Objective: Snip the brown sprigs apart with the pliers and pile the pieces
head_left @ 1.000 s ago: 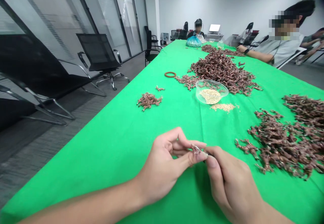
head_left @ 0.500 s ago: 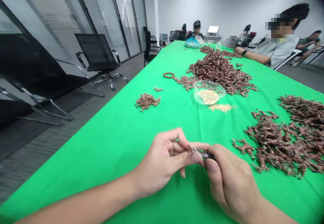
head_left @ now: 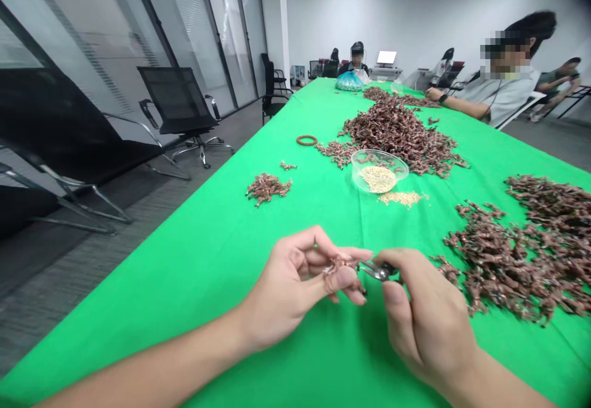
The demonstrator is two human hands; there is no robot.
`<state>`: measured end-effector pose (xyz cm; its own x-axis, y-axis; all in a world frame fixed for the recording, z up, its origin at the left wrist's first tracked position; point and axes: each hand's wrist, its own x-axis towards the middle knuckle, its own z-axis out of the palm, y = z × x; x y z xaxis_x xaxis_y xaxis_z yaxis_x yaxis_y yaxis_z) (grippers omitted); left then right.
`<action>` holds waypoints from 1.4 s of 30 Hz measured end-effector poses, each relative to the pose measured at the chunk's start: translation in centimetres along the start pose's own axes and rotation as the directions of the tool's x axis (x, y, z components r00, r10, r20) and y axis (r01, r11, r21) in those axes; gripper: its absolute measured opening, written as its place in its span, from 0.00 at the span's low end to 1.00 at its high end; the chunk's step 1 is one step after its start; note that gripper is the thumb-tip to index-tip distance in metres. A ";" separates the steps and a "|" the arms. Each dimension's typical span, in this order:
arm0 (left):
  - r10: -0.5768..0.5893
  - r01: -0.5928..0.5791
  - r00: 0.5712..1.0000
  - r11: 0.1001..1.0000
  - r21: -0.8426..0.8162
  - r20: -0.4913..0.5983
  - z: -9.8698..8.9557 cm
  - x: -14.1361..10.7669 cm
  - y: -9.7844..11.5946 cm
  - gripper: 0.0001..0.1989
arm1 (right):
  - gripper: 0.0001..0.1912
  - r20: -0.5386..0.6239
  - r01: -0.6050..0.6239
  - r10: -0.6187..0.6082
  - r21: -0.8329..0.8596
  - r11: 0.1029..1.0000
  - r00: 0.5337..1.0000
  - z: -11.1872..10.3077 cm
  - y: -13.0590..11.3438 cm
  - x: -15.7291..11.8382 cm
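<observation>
My left hand (head_left: 302, 279) pinches a small brown animal-shaped figurine (head_left: 340, 263) between thumb and fingers, its lower part mostly hidden. My right hand (head_left: 429, 316) is wrapped round pliers (head_left: 382, 271) with a metal head and dark handles. The thin jaws point left and reach the figurine's right side; whether they grip it I cannot tell. To the right of my right hand lies a large heap of similar brown figurines (head_left: 512, 260). A smaller cluster of them (head_left: 268, 189) sits beyond my left hand.
A clear plastic bowl (head_left: 379, 177) holds small golden pieces, with more spilled beside it (head_left: 401, 199). Behind it rises another figurine heap (head_left: 399, 131). A brown beaded ring (head_left: 306, 140) lies on the green cloth (head_left: 221, 248). A co-worker (head_left: 508, 82) sits at the right edge.
My hands have moved slightly apart. More of the pliers and of the figurine now shows between them. The view has shifted a little.
</observation>
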<state>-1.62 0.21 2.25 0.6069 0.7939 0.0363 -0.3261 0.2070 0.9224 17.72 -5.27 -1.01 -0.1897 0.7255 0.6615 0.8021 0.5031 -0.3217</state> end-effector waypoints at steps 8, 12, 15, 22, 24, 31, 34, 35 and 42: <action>0.055 -0.053 0.998 0.995 0.079 -0.022 -0.2 -0.1 0.2 0.06 | 0.09 -0.024 -0.049 0.050 0.034 0.998 0.998 -0.4 0.3 0.2; 0.040 -0.037 0.999 0.992 0.117 -0.029 -0.3 -0.1 0.2 0.06 | 0.09 -0.013 -0.067 0.068 0.044 0.997 0.998 -0.3 0.1 0.2; 0.027 -0.023 0.999 0.988 0.156 -0.029 -0.3 0.0 0.2 0.05 | 0.09 -0.009 -0.069 0.069 0.048 0.996 0.998 -0.4 0.0 0.3; 0.015 -0.008 0.999 0.983 0.181 -0.038 -0.4 0.4 0.6 0.07 | 0.10 0.030 -0.174 0.172 0.098 0.980 0.985 -0.3 0.3 0.5; 0.010 -0.005 0.999 0.990 0.143 -0.031 -0.6 0.5 0.6 0.07 | 0.12 0.070 -0.248 0.240 0.138 0.959 0.968 -0.2 0.6 0.5; 0.001 -0.008 0.985 0.999 0.039 0.173 -1.3 0.7 0.5 0.13 | 0.22 0.265 -0.547 0.482 0.310 0.778 0.835 0.4 1.3 0.7; 0.038 -0.043 0.970 0.999 0.014 0.242 -1.3 0.6 0.4 0.15 | 0.23 0.289 -0.576 0.501 0.337 0.745 0.816 0.5 1.6 0.8; 0.046 -0.049 0.965 0.999 0.006 0.260 -1.2 0.6 0.4 0.16 | 0.23 0.292 -0.579 0.502 0.345 0.739 0.814 0.5 1.7 0.8; 0.046 -0.055 0.983 0.998 0.041 0.179 -1.2 1.0 0.6 0.19 | 0.27 0.304 -0.604 0.522 0.391 0.694 0.797 0.7 2.2 0.7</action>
<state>-2.09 1.84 2.32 0.7108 0.6879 0.1472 -0.3287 0.1398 0.9340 18.96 -3.34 -1.71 0.0957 0.9835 0.1535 0.4502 0.0948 -0.8879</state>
